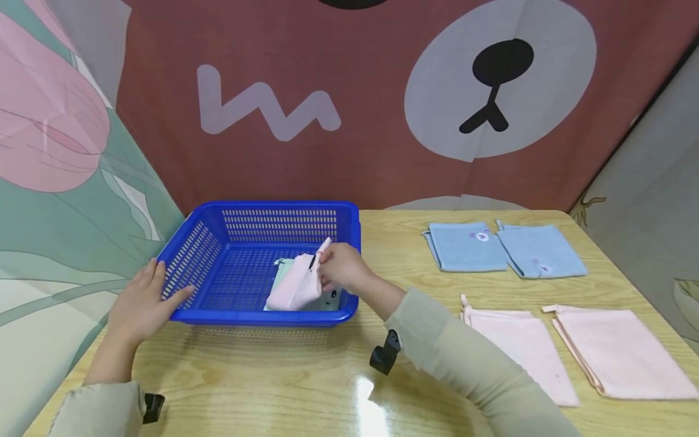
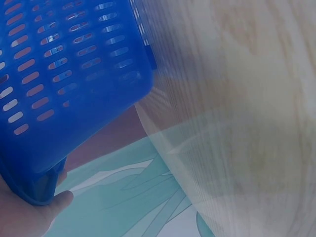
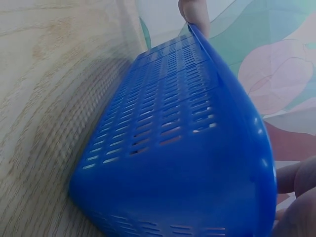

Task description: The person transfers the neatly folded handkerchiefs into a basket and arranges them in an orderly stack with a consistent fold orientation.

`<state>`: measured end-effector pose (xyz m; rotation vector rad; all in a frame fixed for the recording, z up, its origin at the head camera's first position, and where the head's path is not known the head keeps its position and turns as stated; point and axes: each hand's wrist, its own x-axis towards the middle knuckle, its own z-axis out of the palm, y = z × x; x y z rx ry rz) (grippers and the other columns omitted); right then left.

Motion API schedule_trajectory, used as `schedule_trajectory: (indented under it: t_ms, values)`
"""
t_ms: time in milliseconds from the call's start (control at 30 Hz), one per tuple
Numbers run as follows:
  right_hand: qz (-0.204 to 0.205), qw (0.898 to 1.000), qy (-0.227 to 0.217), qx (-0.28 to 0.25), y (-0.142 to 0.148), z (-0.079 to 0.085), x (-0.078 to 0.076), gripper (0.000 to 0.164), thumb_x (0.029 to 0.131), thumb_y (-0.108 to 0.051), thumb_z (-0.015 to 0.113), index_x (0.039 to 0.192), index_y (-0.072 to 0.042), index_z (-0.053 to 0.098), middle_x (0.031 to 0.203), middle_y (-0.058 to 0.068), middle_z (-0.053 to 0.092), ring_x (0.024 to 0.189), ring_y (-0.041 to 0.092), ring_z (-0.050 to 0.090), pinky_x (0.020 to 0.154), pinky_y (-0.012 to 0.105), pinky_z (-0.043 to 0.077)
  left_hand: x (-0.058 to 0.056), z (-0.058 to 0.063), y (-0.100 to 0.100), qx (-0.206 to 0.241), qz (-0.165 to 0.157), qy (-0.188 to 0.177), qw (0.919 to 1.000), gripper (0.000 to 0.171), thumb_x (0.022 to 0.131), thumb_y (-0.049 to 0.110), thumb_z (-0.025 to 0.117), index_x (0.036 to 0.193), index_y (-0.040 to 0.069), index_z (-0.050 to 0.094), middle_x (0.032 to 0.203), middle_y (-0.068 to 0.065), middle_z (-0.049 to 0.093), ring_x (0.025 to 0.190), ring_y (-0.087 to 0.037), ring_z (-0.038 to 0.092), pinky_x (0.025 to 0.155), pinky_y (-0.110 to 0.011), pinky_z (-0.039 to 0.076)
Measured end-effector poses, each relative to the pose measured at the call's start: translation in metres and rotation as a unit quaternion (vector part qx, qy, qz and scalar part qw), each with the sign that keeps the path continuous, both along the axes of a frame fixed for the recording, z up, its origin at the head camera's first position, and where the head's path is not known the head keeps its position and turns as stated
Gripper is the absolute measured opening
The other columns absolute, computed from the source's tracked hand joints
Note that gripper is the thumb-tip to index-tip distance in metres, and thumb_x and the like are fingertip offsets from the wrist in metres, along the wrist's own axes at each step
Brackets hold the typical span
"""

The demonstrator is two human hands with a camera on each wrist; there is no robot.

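A blue slotted plastic basket point(image 1: 256, 316) stands on the wooden table. My left hand point(image 1: 143, 303) grips its near left corner; in the left wrist view, the thumb of that hand point(image 2: 29, 215) lies at the corner rim. Inside the basket's near right part, my right hand point(image 1: 345, 267) pinches a folded pale pink towel point(image 1: 295, 285) by its upper right edge. Under the pink towel, a pale green towel point(image 1: 281, 268) with small dark face marks partly shows. The basket wall point(image 3: 163, 163) hides the towels in the right wrist view.
Two folded blue towels point(image 1: 466, 249) lie at the table's back right. Nearer on the right are two folded pink towels, one point(image 1: 628, 352) by the right edge and the other point(image 1: 524, 346) partly behind my right sleeve. A printed curtain point(image 1: 273, 170) hangs behind the table point(image 1: 262, 376).
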<state>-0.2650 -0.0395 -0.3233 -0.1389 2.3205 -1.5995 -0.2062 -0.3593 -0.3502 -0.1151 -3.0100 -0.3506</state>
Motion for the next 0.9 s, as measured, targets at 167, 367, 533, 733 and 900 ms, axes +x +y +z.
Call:
schedule_trajectory:
  t_ms: [167, 367, 533, 733, 900]
  values:
    - [0.005, 1.000, 0.001, -0.004, 0.004, 0.003, 0.003, 0.020, 0.078, 0.008, 0.050, 0.097, 0.011, 0.050, 0.073, 0.015, 0.056, 0.056, 0.019, 0.057, 0.054, 0.028, 0.052, -0.001, 0.000, -0.001, 0.002, -0.001, -0.003, 1.0000, 0.082, 0.089, 0.048, 0.032, 0.130, -0.017, 0.004, 0.132, -0.038, 0.003, 0.120, -0.051, 0.004, 0.093, -0.060, 0.011]
    - [0.011, 1.000, -0.002, -0.016, 0.009, 0.003, 0.004, 0.021, 0.078, 0.009, 0.050, 0.098, 0.013, 0.050, 0.077, 0.019, 0.058, 0.057, 0.021, 0.059, 0.053, 0.028, 0.052, -0.001, -0.001, -0.002, 0.001, -0.001, 0.000, 1.0000, 0.082, 0.089, 0.048, 0.033, 0.130, -0.018, 0.005, 0.132, -0.038, 0.003, 0.120, -0.050, 0.004, 0.093, -0.060, 0.011]
    - [0.010, 0.999, -0.027, -0.043, 0.013, 0.002, 0.004, 0.026, 0.080, 0.007, 0.051, 0.105, 0.015, 0.048, 0.094, 0.027, 0.056, 0.072, 0.031, 0.061, 0.055, 0.029, 0.052, 0.000, -0.001, -0.001, 0.003, -0.001, 0.001, 1.0000, 0.082, 0.089, 0.048, 0.033, 0.130, -0.017, 0.005, 0.132, -0.038, 0.004, 0.120, -0.050, 0.004, 0.092, -0.061, 0.012]
    - [0.031, 0.995, -0.033, -0.092, 0.021, 0.000, 0.006, 0.033, 0.079, 0.006, 0.051, 0.110, 0.016, 0.045, 0.100, 0.030, 0.053, 0.084, 0.038, 0.058, 0.058, 0.031, 0.052, 0.000, -0.001, 0.000, 0.000, -0.001, -0.001, 1.0000, 0.082, 0.089, 0.048, 0.033, 0.130, -0.017, 0.005, 0.133, -0.037, 0.003, 0.120, -0.050, 0.004, 0.092, -0.060, 0.012]
    - [0.044, 0.989, -0.043, -0.136, 0.028, 0.000, 0.008, 0.029, 0.082, 0.004, 0.049, 0.108, 0.014, 0.046, 0.097, 0.030, 0.054, 0.086, 0.039, 0.057, 0.061, 0.033, 0.052, 0.000, 0.000, -0.001, 0.002, -0.001, -0.004, 1.0000, 0.081, 0.089, 0.047, 0.033, 0.130, -0.017, 0.005, 0.133, -0.037, 0.002, 0.120, -0.050, 0.004, 0.092, -0.060, 0.012]
